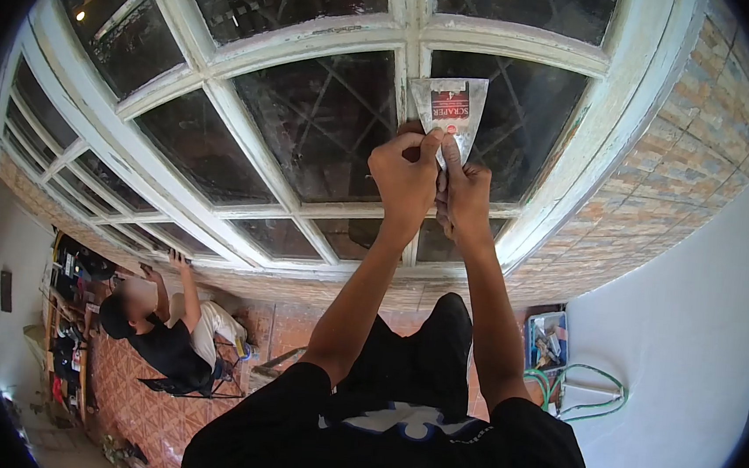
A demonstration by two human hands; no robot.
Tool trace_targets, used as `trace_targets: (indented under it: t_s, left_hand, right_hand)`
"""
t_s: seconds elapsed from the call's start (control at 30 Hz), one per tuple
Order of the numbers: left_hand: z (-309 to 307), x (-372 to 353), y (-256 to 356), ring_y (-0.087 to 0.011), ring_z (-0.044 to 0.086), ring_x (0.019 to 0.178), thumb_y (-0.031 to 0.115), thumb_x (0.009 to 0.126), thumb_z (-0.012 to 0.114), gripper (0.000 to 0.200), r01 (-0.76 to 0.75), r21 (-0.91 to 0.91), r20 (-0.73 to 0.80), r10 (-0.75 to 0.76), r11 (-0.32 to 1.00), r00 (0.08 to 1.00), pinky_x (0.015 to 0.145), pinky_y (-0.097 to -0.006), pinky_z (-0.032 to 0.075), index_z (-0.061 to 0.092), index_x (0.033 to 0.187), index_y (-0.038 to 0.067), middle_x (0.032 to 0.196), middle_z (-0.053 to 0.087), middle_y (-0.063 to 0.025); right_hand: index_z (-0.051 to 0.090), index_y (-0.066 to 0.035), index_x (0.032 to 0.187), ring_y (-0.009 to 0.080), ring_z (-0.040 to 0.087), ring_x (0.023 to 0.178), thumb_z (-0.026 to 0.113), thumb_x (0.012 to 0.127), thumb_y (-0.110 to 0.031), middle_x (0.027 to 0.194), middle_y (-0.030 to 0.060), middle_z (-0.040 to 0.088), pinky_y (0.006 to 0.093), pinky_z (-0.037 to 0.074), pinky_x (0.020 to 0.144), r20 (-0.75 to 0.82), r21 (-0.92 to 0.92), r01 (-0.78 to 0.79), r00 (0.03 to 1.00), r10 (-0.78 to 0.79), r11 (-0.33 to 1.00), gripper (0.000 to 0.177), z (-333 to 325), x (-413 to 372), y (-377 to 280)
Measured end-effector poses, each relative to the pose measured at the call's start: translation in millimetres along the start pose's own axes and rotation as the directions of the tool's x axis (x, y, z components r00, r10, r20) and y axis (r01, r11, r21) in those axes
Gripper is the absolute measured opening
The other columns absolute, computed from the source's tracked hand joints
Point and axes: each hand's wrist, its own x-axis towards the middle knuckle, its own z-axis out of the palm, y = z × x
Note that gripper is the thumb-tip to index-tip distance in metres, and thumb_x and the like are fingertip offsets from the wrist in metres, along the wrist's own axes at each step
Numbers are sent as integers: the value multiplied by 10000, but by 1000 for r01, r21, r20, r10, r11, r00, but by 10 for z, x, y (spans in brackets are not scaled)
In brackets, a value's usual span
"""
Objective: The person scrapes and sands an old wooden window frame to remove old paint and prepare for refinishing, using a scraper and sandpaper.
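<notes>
A scraper (456,95) with a wide metal blade and a red label is held up in front of the white window frame (415,39), blade edge upward. My right hand (469,193) is closed around its lower part, the thumb lying along the blade; the handle is mostly hidden by the fingers. My left hand (399,179) is closed too, its thumb and forefinger pinching at the lower left side of the blade near the label. Behind the blade are dark glass panes (516,113) and a mullion with worn, patchy white paint.
To the left, a person (159,340) in a dark cap sits low, hands at the window's lower frame. A stone-patterned wall (651,185) borders the window on the right. On the tiled floor are a blue crate (546,340) with items and a green hose (594,410).
</notes>
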Motion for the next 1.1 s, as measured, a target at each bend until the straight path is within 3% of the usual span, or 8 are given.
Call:
trace_targets:
  t_s: [0.1,0.3,0.4,0.5,0.73,0.93,1.03,1.1]
  left_hand:
    - [35,-41,-31,-53,444,419,128,870,665,276,88,-130,15,-87,988,996,389,-236,303,640,671,-61,491,526,-12]
    - [-6,70,-79,-56,422,430,179,878,670,338,-18,50,32,16,999,999,394,-249,289,623,642,-58,505,510,0]
    - [2,-80,117,-78,427,446,183,883,653,325,64,-76,56,-60,995,997,435,-275,334,628,666,-59,491,516,-20]
    - [-45,-244,-197,-102,463,477,209,904,630,345,66,14,32,-66,998,997,471,-287,357,627,684,-58,508,519,-26]
    - [-366,-820,-459,-113,575,800,163,977,485,278,22,109,-15,-21,994,1000,719,-272,443,675,985,-40,899,673,-114]
    - [-543,-1060,-508,-119,557,902,223,1005,432,367,288,-372,104,-269,882,958,796,-279,429,659,1006,-65,1031,651,-110]
    - [-500,-1024,-367,-88,561,827,208,983,496,319,100,-217,120,-75,971,990,727,-263,442,672,977,-58,954,669,-104]
    - [-441,-955,-223,-66,554,754,180,953,552,267,165,-13,150,-161,986,975,664,-243,439,677,973,-55,881,676,-75]
  right_hand:
    - [456,-64,478,57,345,336,626,902,-431,426,-23,395,239,232,307,24,2,-76,997,76,997,586,-62,-6,-59]
    - [481,-51,490,68,347,328,640,893,-429,425,-9,402,250,240,309,-36,-116,-43,999,39,992,575,-39,26,-71]
    - [510,-35,517,87,363,330,631,897,-437,449,3,435,267,250,311,71,-105,-97,992,105,990,567,-173,-5,-188]
    - [500,-41,512,82,390,357,609,913,-425,472,-6,442,254,256,323,65,-254,56,997,-41,966,566,-322,-56,209]
    - [464,-66,625,25,326,401,517,977,-360,493,-58,344,221,247,367,226,-36,-279,933,280,960,462,-632,-609,243]
    - [486,-56,669,27,288,358,432,1007,-388,484,-63,338,210,219,330,436,-176,-62,890,134,982,477,-687,-697,433]
    - [458,-49,587,50,324,354,457,1001,-372,471,-34,387,228,234,327,415,-97,-319,848,329,943,525,-604,-708,317]
    - [457,-45,590,54,321,340,451,1001,-384,466,-34,383,232,222,316,420,-103,-289,855,304,952,533,-577,-669,332]
